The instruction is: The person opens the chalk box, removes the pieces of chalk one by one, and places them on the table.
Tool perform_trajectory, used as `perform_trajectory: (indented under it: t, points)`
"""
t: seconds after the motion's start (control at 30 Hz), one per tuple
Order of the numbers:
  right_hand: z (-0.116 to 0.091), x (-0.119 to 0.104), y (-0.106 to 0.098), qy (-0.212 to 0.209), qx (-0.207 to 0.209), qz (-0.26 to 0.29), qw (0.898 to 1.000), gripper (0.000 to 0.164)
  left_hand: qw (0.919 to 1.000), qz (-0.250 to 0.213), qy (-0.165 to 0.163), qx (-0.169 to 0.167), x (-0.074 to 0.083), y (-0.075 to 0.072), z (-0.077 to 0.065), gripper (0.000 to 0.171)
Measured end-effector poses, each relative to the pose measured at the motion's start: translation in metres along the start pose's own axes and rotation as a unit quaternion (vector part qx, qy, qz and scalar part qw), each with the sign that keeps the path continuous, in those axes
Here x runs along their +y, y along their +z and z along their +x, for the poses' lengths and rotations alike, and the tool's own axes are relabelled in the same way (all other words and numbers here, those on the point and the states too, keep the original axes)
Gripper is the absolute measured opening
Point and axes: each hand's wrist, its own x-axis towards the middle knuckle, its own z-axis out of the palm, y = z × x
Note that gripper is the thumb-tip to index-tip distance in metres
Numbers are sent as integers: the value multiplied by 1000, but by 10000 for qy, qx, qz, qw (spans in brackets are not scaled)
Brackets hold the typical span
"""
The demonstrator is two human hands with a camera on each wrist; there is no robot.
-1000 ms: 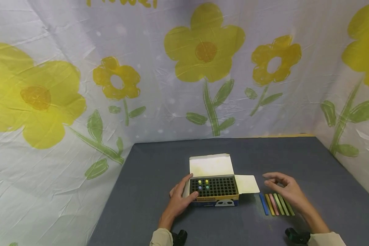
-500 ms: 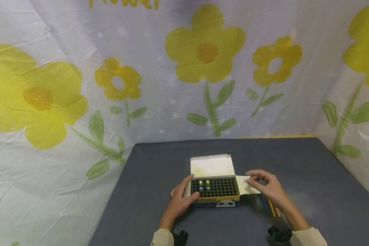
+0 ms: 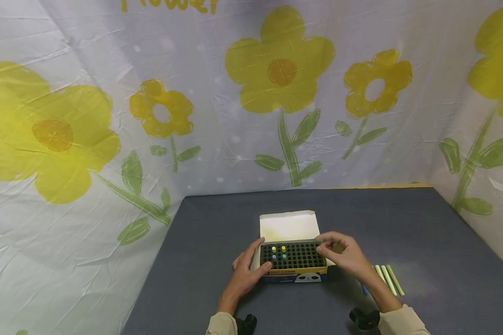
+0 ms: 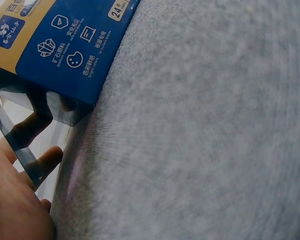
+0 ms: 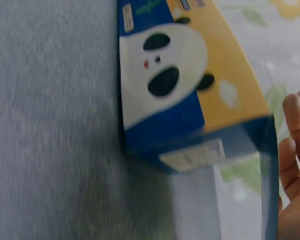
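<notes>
A blue and yellow chalk box (image 3: 293, 277) with a panda face stands on the table, its white lid (image 3: 289, 225) folded back. Two yellow chalks (image 3: 283, 249), a blue one (image 3: 274, 257) and a teal one (image 3: 284, 257) sit in its black holed insert. My left hand (image 3: 243, 279) grips the box's left end, thumb on the front rim. Over the right end hovers my right hand (image 3: 348, 256), thumb and forefinger a little apart, with no chalk visible between them. In the right wrist view its fingers (image 5: 292, 115) lie loosely bent beyond the side flap (image 5: 240, 195).
Green chalks (image 3: 395, 280) lie in a row on the dark tabletop (image 3: 218, 228) to the right. The right forearm hides part of this row, with a bit of a blue chalk (image 3: 364, 289) showing. A flower-print curtain (image 3: 218, 139) hangs behind the table.
My right hand has moved left from above the chalk row, across the side flap, to the box's right end. My left hand and the box have stayed in place.
</notes>
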Motion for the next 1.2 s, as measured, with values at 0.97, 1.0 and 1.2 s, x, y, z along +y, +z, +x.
perform_trajectory:
  t: [0.97,1.0,1.2]
  points:
    - [29,-12,62,-465,138,-2395,9697,19,10000,-70,-7,-70,0,-2,1,66]
    - [29,-12,63,-441,104,-2456,9683,19,9999,-84,2,-73,0,-2,1,66]
    - [31,-15,67,-402,-74,-2712,9617,18,9999,-74,28,-94,0,-1,1,66]
